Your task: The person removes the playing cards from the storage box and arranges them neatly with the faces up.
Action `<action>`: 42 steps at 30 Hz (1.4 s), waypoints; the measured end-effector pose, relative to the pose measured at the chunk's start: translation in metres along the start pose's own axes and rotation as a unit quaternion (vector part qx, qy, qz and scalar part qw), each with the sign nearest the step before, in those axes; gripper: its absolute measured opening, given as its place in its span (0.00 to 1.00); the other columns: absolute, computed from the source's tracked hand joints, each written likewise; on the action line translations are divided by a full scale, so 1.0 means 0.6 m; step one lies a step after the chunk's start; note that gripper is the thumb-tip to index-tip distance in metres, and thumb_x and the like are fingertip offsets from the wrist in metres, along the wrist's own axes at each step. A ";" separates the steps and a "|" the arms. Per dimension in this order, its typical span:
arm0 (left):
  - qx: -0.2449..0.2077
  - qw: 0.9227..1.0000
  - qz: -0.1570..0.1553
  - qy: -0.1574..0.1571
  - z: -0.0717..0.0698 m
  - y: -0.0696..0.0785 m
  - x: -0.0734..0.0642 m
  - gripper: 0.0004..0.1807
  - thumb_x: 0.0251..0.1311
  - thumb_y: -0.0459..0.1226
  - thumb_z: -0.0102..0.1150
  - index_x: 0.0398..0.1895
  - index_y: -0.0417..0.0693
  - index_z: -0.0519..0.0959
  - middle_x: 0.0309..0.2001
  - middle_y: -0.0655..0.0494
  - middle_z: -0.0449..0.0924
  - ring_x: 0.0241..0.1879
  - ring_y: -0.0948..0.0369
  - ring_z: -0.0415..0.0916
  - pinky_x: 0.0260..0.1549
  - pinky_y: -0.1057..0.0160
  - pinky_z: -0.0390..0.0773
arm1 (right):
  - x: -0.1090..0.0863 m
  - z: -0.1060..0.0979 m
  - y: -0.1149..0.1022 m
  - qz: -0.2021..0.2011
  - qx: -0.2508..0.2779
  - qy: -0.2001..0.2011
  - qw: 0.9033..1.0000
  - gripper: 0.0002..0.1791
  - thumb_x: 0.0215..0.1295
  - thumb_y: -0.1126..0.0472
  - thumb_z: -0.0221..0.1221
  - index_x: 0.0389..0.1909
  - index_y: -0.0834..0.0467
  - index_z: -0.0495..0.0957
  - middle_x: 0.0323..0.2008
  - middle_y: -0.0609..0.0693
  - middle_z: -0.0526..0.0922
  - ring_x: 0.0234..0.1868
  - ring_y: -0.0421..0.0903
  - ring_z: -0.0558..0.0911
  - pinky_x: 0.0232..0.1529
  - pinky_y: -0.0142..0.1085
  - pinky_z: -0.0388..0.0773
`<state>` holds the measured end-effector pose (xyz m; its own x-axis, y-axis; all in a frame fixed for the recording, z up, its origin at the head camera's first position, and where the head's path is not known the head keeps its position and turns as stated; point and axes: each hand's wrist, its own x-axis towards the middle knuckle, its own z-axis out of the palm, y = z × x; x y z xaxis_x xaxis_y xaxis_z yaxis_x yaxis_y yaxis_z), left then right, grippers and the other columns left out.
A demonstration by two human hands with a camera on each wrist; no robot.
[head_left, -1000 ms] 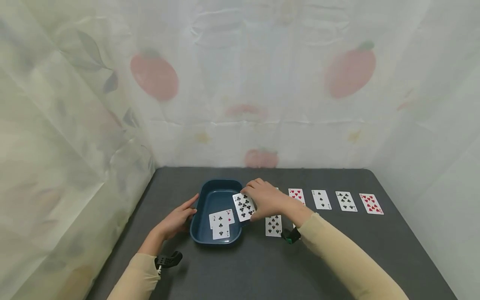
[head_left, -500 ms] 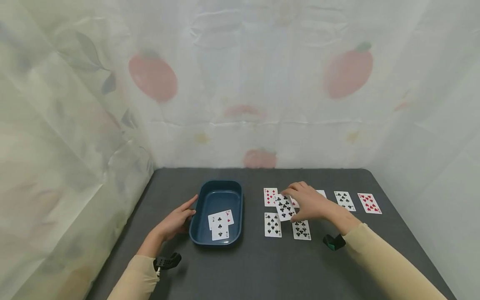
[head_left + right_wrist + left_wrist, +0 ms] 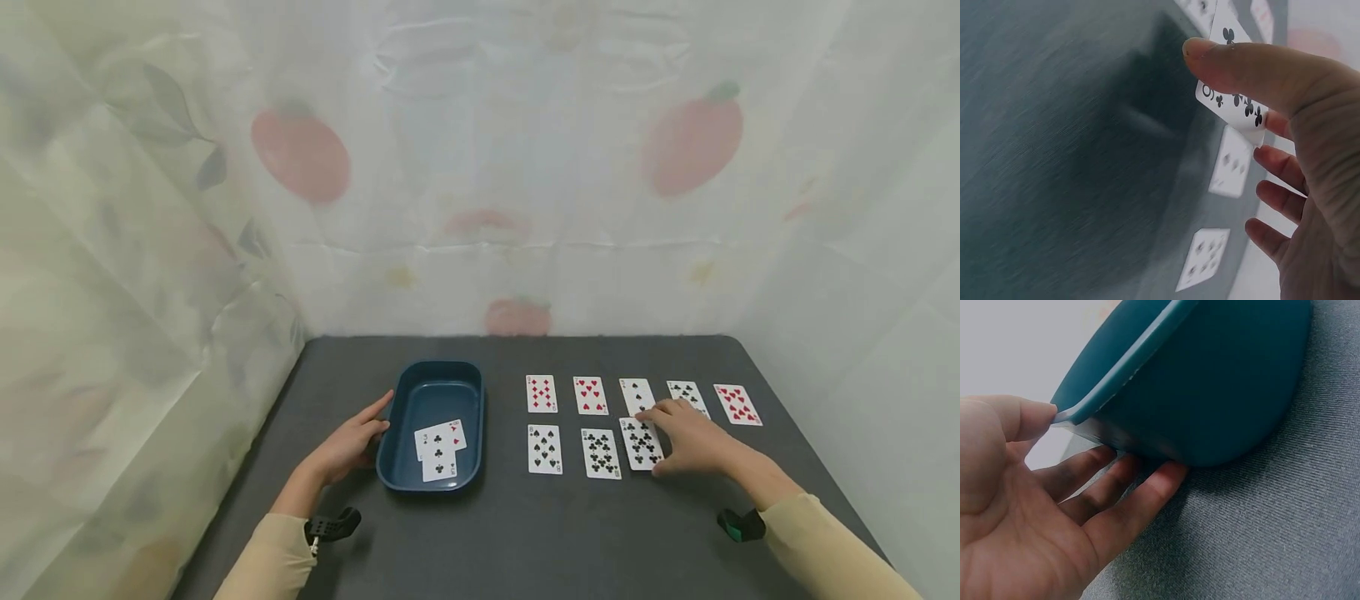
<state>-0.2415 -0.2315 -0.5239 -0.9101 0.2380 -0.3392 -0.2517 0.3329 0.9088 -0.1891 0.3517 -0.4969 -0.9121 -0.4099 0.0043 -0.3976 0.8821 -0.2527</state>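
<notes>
My right hand [image 3: 693, 442] pinches a clubs playing card [image 3: 641, 444] between thumb and fingertips, low over the table at the right end of the near row. In the right wrist view the thumb lies across that clubs card [image 3: 1244, 115]. The left hand [image 3: 347, 448] rests at the left side of a blue rectangular tray [image 3: 385, 471]. In the left wrist view its thumb tip touches the tray's rim [image 3: 1129, 375], and other fingertips lie against the outer wall below. Inside the tray a three of clubs [image 3: 439, 467] overlaps a heart card [image 3: 458, 432].
Two face-up black cards, a spades card [image 3: 544, 450] and a clubs card [image 3: 602, 454], lie left of the held card. Behind them runs a far row from a diamonds card [image 3: 542, 394] to a hearts card [image 3: 738, 405]. A pale curtain [image 3: 480, 167] stands behind the grey table [image 3: 510, 533].
The right hand has carried the clubs card rightward from beside the tray, past the far row's left cards, and down to the near row's right end. The left hand has stayed at the tray.
</notes>
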 end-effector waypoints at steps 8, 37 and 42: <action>0.003 1.000 0.000 -0.001 -0.001 -0.002 0.000 0.33 0.79 0.40 0.45 0.82 0.75 0.53 0.78 0.40 0.52 0.68 0.41 0.63 0.53 0.34 0.76 | -0.031 0.022 0.036 0.032 0.012 -0.015 0.999 0.46 0.38 0.44 0.82 0.61 0.56 0.80 0.54 0.56 0.77 0.56 0.60 0.74 0.54 0.60 0.73; 0.000 1.000 -0.004 -0.001 -0.002 0.000 0.001 0.33 0.79 0.40 0.45 0.82 0.75 0.53 0.73 0.39 0.61 0.63 0.45 0.69 0.51 0.36 0.78 | -0.028 0.027 0.041 0.067 0.051 -0.070 0.994 0.47 0.38 0.45 0.82 0.63 0.54 0.79 0.57 0.58 0.74 0.57 0.59 0.74 0.53 0.61 0.74; 0.000 1.000 -0.005 -0.001 -0.002 -0.001 0.001 0.33 0.79 0.40 0.45 0.82 0.75 0.53 0.71 0.39 0.62 0.61 0.46 0.70 0.50 0.37 0.79 | -0.028 0.027 0.041 0.062 0.051 -0.067 0.994 0.47 0.38 0.44 0.82 0.63 0.54 0.79 0.57 0.58 0.74 0.57 0.60 0.74 0.53 0.61 0.75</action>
<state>-0.2422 -0.2325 -0.5242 -0.9068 0.2361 -0.3492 -0.2610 0.3362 0.9049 -0.1819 0.3762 -0.5191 -0.9293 -0.3325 -0.1606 -0.2639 0.9023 -0.3410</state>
